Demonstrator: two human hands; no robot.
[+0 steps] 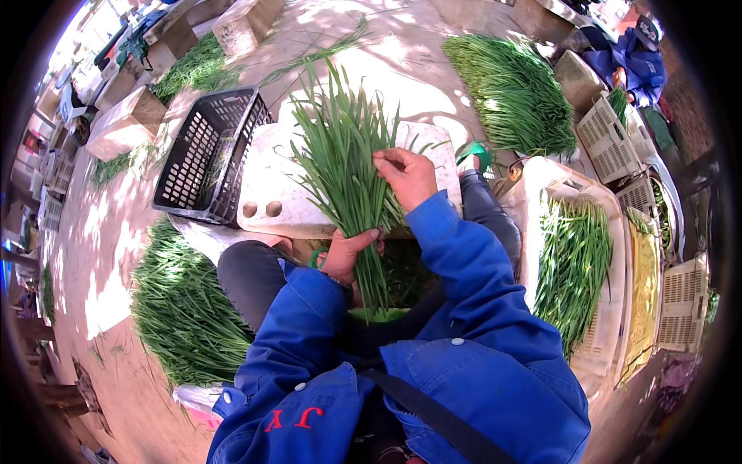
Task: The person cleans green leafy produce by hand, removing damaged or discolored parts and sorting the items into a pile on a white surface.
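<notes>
My left hand [349,255] is closed around the lower part of a bunch of long green leafy stalks [348,151], which look like garlic chives. The bunch's leaf tips fan out over a white, worn block-like surface [284,191] in front of me. At the bunch's right edge, my right hand [406,174] has its thumb and forefinger pinched together at a leaf; whether it grips the leaf is hard to tell. Below the bunch, between my knees, the space is dark.
A black plastic crate [203,156] stands left of the block. Heaps of green stalks lie at the lower left [185,313] and upper right [510,93]. A pale tub [591,359] at right holds more stalks. Past it sits a person in blue [640,64] beside beige crates [608,139].
</notes>
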